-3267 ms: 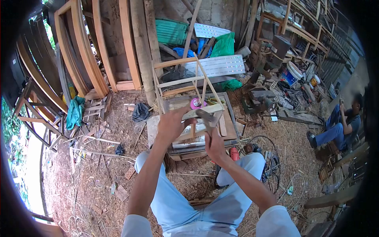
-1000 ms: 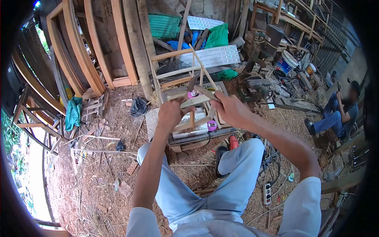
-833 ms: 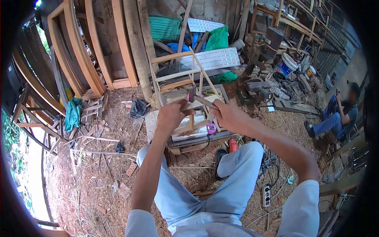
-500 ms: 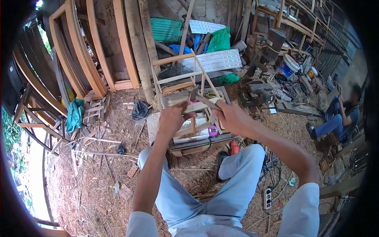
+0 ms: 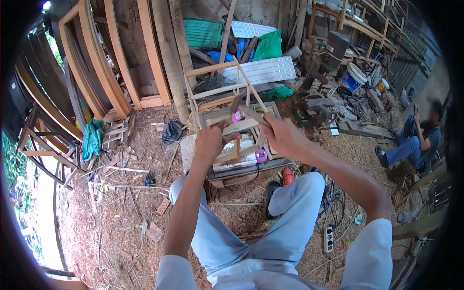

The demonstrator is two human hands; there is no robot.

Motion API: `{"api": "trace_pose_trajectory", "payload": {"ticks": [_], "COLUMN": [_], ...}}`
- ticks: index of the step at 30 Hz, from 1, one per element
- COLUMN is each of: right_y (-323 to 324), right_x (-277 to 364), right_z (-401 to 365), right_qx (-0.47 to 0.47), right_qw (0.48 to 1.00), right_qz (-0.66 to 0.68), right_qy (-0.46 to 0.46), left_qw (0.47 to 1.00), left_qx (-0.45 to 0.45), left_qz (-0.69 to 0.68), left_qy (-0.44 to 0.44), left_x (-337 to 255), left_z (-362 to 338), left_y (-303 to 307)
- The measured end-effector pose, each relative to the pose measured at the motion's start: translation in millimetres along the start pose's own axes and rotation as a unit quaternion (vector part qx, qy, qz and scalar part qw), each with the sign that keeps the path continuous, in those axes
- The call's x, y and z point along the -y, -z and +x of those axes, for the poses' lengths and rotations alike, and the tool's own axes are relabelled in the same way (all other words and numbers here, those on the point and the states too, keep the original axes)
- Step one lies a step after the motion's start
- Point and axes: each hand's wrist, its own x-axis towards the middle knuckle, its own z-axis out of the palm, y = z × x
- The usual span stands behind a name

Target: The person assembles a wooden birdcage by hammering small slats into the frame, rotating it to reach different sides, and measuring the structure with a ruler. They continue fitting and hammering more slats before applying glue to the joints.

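My right hand is closed around the wooden handle of a hammer, whose dark head is raised slightly over the work. My left hand grips one end of a pale wooden piece, part of a small joined frame with an upright strip below. The frame lies over a low workbench between my knees. On the bench, a purple tape measure rests right of the strip, and a pink round thing is partly hidden behind the hammer.
A light wooden frame stands behind the bench. Curved wooden frames lean at the left wall. A red power tool lies by my right knee, near a power strip. Another person sits at the right. Shavings cover the floor.
The hammer head has risen a little from the wooden piece, and my right hand has tilted with it. My left hand keeps its hold almost in place.
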Motion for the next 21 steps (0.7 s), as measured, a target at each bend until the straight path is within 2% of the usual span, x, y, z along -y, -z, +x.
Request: {"api": "trace_pose_trajectory", "payload": {"ticks": [1,2,3,5,9,11,12,13,15,19,21], "right_y": [-3.3,-6.9,-6.4,-4.0,4.5,0.3,-5.1,-13.4,-25.0,-39.3,-44.1], "right_x": [-2.0,-4.3,-4.6,-4.7,5.9,-0.1,-6.9,-16.7,-30.9,-45.8,-48.2], "right_z": [-1.0,-2.1,-3.1,-3.5,-2.4,-3.3,-4.3,-5.1,-8.5,-11.5,-12.3], "right_qx": [-0.046,-0.028,-0.03,0.035,0.032,0.037,0.035,0.014,-0.009,-0.026,-0.041], "right_qw": [0.998,0.999,0.999,0.997,0.999,0.999,0.999,1.0,1.0,0.999,0.998], "right_qz": [0.034,-0.025,-0.024,-0.063,-0.015,-0.011,-0.009,0.003,0.017,0.032,0.043], "right_qy": [0.03,0.018,0.015,0.004,-0.031,-0.025,-0.029,-0.024,-0.022,-0.026,-0.016], "left_qw": [1.0,0.998,0.998,0.999,0.999,0.997,1.0,0.999,0.991,0.983,0.986], "left_qx": [-0.023,-0.049,-0.047,-0.02,-0.019,-0.058,0.0,0.003,-0.05,-0.024,-0.02], "left_qz": [-0.002,-0.004,-0.004,-0.015,0.028,0.011,0.002,0.002,-0.078,-0.111,-0.087], "left_qy": [-0.022,-0.046,-0.049,-0.036,-0.025,-0.049,-0.032,-0.036,-0.099,-0.146,-0.14], "left_x": [4.5,7.0,6.0,4.0,9.3,10.7,0.7,0.6,6.9,12.0,9.2], "left_z": [1.1,3.8,3.7,4.5,3.8,5.7,5.7,6.4,5.2,9.6,5.0], "left_y": [-4.9,-7.4,-5.9,-2.6,-8.6,-12.3,1.8,1.6,1.7,4.8,8.4]}}
